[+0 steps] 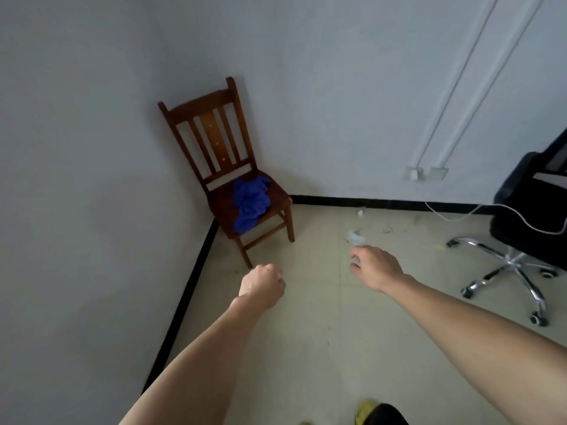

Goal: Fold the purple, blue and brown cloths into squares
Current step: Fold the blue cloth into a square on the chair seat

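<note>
1. The room was a bare corner: pale walls [76, 179] with a black skirting strip, and a light tiled floor [306, 332] marked with dust
2. A black office chair [527, 210] on chrome castors stood at the right edge, with a white cable [460, 214] trailing to it from the wall sockets [426, 173]
3. A wooden chair [211, 133] was pushed into the corner. No counter was in sight, so its seat or the floor looked like the only surface for folding
4. The blue cloth [250, 204] lay crumpled on that seat, draping over the front edge and not yet folded. The purple and brown cloths were not in view
5. Both arms reached forward, well apart from the cloth. The left hand [262, 285] was clenched with nothing in it, and the right hand [372, 266] hung relaxed and empty, fingers loosely bent
6. The step seemed to be the approach to the blue cloth. The next move probably called for stepping closer, lifting it by two corners and shaking it flat
7. Small white scraps [356, 236] littered the floor beyond the right hand
</note>
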### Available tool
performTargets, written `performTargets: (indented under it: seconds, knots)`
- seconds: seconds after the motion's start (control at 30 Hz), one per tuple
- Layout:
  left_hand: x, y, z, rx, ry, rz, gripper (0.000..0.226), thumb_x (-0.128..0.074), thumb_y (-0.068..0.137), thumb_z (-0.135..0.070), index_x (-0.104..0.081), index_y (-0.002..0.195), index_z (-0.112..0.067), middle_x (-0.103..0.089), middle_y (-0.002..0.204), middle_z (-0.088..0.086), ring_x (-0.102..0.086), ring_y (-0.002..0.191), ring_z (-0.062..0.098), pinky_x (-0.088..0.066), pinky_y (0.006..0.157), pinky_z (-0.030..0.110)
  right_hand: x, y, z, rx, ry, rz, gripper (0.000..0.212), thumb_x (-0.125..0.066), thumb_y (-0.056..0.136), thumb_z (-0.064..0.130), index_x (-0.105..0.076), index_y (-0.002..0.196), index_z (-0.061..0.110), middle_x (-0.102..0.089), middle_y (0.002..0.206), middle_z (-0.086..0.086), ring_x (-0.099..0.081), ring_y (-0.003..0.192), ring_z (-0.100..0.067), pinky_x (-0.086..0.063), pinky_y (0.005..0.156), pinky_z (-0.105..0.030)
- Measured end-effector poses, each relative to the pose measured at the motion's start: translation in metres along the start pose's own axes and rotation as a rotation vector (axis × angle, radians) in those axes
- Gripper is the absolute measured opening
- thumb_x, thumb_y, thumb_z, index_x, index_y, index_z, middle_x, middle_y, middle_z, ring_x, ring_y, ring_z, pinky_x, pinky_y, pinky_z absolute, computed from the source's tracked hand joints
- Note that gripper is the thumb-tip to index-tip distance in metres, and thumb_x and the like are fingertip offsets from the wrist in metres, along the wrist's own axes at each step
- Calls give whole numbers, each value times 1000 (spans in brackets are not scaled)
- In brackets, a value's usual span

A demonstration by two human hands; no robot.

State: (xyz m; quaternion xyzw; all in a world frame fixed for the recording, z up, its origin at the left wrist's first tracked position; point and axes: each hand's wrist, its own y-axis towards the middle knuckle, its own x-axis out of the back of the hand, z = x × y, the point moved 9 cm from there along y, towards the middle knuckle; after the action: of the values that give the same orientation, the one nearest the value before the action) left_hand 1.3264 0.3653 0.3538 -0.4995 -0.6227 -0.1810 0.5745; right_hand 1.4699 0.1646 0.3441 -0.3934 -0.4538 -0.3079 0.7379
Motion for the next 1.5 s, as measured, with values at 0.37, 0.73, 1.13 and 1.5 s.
performTargets:
  seconds: [0.37,0.73,1.13,1.5]
  knots:
    - [55,206,-4,248,-101,-3,24,-46,90,-23,-61,109,-19,-65,108,4,-62,96,26,-52,81,37,44,258,11,199,-69,86,32,-55,93,32,-60,122,18,-64,118,-6,-61,106,-27,-47,82,-30]
    - [84,292,86,535,-289,-45,28,-48,89,-29,-61,113,-22,-65,111,6,-62,100,27,-49,75,33,45,435,129,448,-144,249,39,-58,93,35,-55,129,20,-66,118,-5,-64,102,-22,-49,77,-29]
    - [45,456,218,593,-526,154,12,-53,90,-22,-60,96,-15,-63,103,10,-60,95,27,-52,84,34,-57,575,204,309,-121,426,54,-55,91,36,-38,142,27,-62,118,-3,-61,104,-21,-51,83,-33]
    - [-69,614,344,835,-860,110,18,-56,88,-30,-66,94,-16,-70,93,7,-64,83,24,-52,73,34,-197,765,229,107,-69,410,37,-40,91,43,-54,120,25,-65,114,-7,-63,96,-30,-47,70,-34]
